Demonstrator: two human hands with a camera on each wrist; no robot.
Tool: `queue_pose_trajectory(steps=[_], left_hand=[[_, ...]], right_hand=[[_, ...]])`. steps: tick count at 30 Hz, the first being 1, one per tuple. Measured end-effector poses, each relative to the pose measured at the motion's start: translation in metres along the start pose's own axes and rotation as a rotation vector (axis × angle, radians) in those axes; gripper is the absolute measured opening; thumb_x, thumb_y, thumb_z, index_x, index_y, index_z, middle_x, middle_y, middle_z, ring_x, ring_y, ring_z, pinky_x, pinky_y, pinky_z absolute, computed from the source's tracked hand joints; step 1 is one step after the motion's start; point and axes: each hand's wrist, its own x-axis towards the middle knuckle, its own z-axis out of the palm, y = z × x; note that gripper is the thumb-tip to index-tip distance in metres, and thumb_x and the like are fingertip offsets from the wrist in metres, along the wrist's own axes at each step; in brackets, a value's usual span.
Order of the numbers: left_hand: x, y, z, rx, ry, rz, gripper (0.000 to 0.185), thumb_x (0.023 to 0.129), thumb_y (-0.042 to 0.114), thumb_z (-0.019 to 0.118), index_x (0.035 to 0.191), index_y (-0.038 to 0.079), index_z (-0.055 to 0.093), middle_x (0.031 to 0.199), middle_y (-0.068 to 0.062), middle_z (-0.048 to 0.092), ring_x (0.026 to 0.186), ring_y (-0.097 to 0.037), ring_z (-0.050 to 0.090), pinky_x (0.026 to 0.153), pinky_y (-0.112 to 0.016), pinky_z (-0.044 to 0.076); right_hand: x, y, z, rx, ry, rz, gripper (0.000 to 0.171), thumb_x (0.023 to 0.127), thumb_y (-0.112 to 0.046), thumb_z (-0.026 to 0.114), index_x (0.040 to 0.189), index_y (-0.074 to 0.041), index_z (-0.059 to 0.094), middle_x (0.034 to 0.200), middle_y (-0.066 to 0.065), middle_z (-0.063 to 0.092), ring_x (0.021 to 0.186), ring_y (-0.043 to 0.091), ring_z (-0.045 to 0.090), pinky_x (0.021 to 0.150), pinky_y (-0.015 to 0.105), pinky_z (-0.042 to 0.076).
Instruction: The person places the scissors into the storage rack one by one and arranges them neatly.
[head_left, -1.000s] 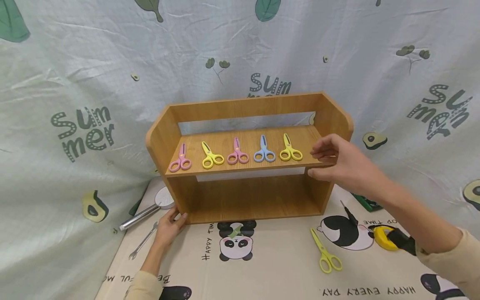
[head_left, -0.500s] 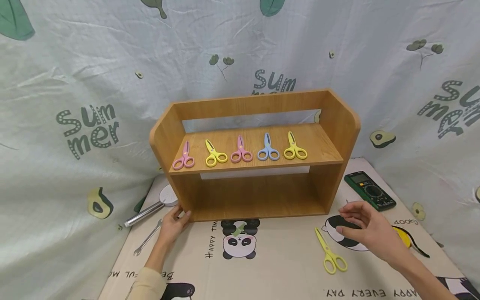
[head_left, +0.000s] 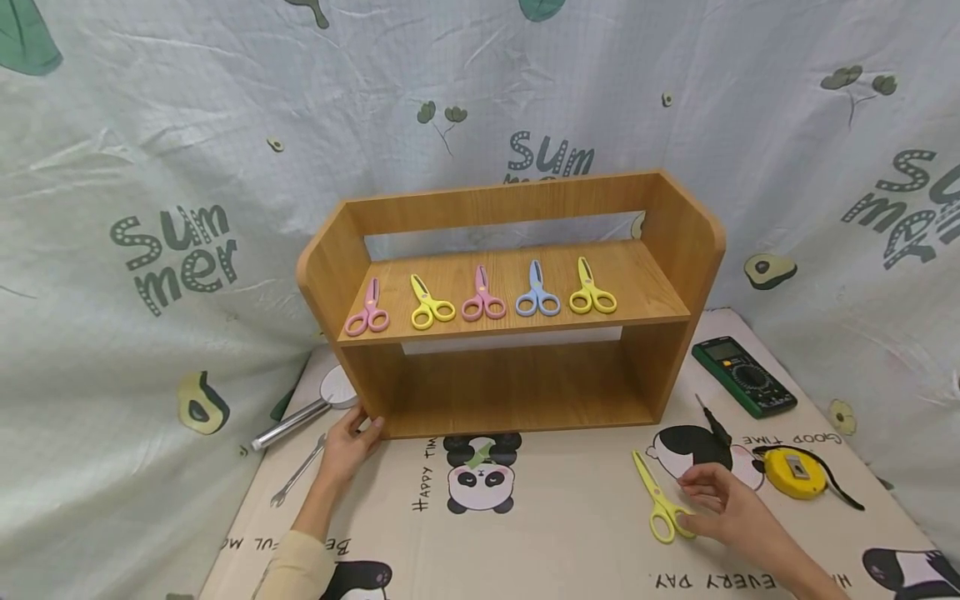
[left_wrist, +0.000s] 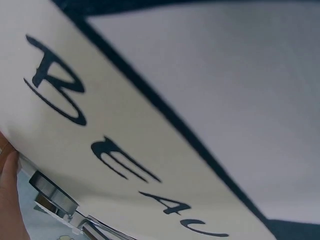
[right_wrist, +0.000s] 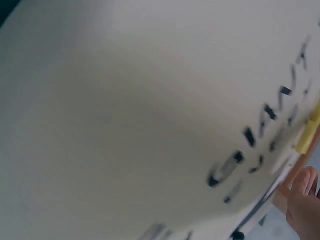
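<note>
A two-tier wooden shelf point(head_left: 525, 392) stands on the table. My left hand point(head_left: 347, 450) rests against its lower left corner, thumb at the front edge and fingers along the outer side. On the table to the right lies a pair of yellow scissors point(head_left: 649, 487). My right hand point(head_left: 727, 512) is over its handle end, fingers loosely bent and thumb overlapping one loop; contact cannot be told. Along the upper tier lie pink scissors point(head_left: 367, 310), yellow scissors point(head_left: 431, 305), pink scissors point(head_left: 482, 295), blue scissors point(head_left: 536, 292) and yellow scissors point(head_left: 591, 290).
Right of the shelf lie a green multimeter point(head_left: 744, 377), a small black-handled screwdriver point(head_left: 715, 422) and a yellow tape measure point(head_left: 797, 472). Left of it lie a silver shower head point(head_left: 303, 417) and a wrench point(head_left: 298, 473). A patterned curtain point(head_left: 247, 108) hangs close behind.
My right hand has moved from the upper tier's right end down to the yellow scissors on the table. My left hand stays at the shelf's corner.
</note>
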Motion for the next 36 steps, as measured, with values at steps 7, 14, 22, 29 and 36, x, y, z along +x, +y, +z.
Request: queue_pose_trajectory(steps=[7, 14, 22, 29, 36], left_hand=[[0.000, 0.000, 0.003, 0.016, 0.007, -0.005, 0.066, 0.106, 0.003, 0.056, 0.163, -0.001, 0.024, 0.168, -0.028, 0.026, 0.148, -0.044, 0.038, 0.117, -0.056, 0.042], [-0.002, 0.002, 0.002, 0.013, 0.016, -0.012, 0.065, 0.106, 0.004, 0.056, 0.163, -0.001, 0.025, 0.168, -0.027, 0.027, 0.146, -0.041, 0.041, 0.114, -0.046, 0.048], [-0.002, 0.002, 0.000, -0.003, 0.002, -0.011, 0.065, 0.107, 0.003, 0.055, 0.163, -0.001, 0.023, 0.169, -0.026, 0.026, 0.149, -0.040, 0.038, 0.117, -0.054, 0.043], [-0.002, 0.003, 0.000, 0.001, -0.001, -0.013, 0.066, 0.107, 0.005, 0.056, 0.164, 0.000, 0.023, 0.169, -0.026, 0.025, 0.149, -0.041, 0.037, 0.117, -0.055, 0.044], [-0.001, 0.002, 0.000, 0.005, 0.003, -0.017, 0.066, 0.107, 0.004, 0.056, 0.164, 0.000, 0.024, 0.169, -0.026, 0.026, 0.150, -0.041, 0.037, 0.116, -0.051, 0.045]], right_hand=[[0.004, 0.014, 0.012, -0.007, 0.013, 0.061, 0.075, 0.073, -0.017, 0.096, 0.132, 0.000, 0.052, 0.131, 0.017, 0.064, 0.118, 0.029, 0.067, 0.095, 0.034, 0.063], [0.004, 0.017, 0.015, 0.017, -0.008, 0.027, 0.072, 0.075, -0.010, 0.093, 0.131, 0.001, 0.051, 0.132, 0.017, 0.062, 0.120, 0.029, 0.064, 0.097, 0.031, 0.061], [0.004, 0.015, 0.019, -0.007, -0.004, 0.046, 0.068, 0.074, -0.009, 0.093, 0.129, 0.000, 0.053, 0.126, 0.013, 0.064, 0.115, 0.025, 0.065, 0.095, 0.030, 0.061], [0.004, 0.010, 0.021, -0.073, 0.010, 0.051, 0.062, 0.075, -0.010, 0.093, 0.123, -0.004, 0.056, 0.119, 0.008, 0.064, 0.108, 0.020, 0.064, 0.094, 0.033, 0.062], [0.004, 0.011, 0.024, -0.098, 0.027, 0.065, 0.057, 0.075, -0.008, 0.091, 0.120, -0.004, 0.057, 0.115, 0.008, 0.065, 0.103, 0.019, 0.064, 0.092, 0.033, 0.062]])
